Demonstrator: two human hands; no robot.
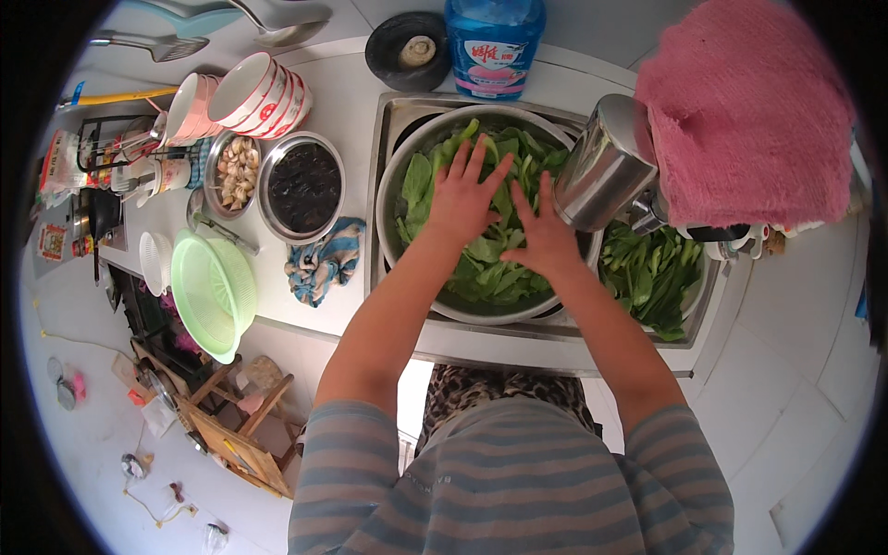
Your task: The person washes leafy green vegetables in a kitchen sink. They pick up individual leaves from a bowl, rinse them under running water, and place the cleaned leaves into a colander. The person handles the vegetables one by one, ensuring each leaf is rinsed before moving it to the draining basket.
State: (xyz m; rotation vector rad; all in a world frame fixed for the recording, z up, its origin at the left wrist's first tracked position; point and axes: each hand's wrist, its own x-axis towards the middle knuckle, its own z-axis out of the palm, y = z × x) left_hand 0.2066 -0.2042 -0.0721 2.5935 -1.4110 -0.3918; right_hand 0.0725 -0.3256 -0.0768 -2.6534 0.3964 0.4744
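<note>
Leafy green vegetables (496, 274) fill a large round metal basin (479, 320) set over the left part of a steel sink (378, 132). My left hand (466, 201) lies palm down on the leaves with its fingers spread. Close to its right, my right hand (548, 232) also rests on the leaves, fingers apart, just left of a shiny metal cylinder (603, 166). Neither hand is closed around anything. More greens (652, 274) lie in a second bowl on the right side of the sink, partly hidden by the faucet (649, 211) and my right forearm.
A blue detergent bottle (496, 48) and a dark stone bowl (408, 52) stand behind the sink. A pink cloth (753, 118) hangs at right. Left are a bowl of garlic (237, 170), a bowl of dark pieces (303, 187), a striped rag (325, 260), a green colander (211, 295) and stacked bowls (260, 97).
</note>
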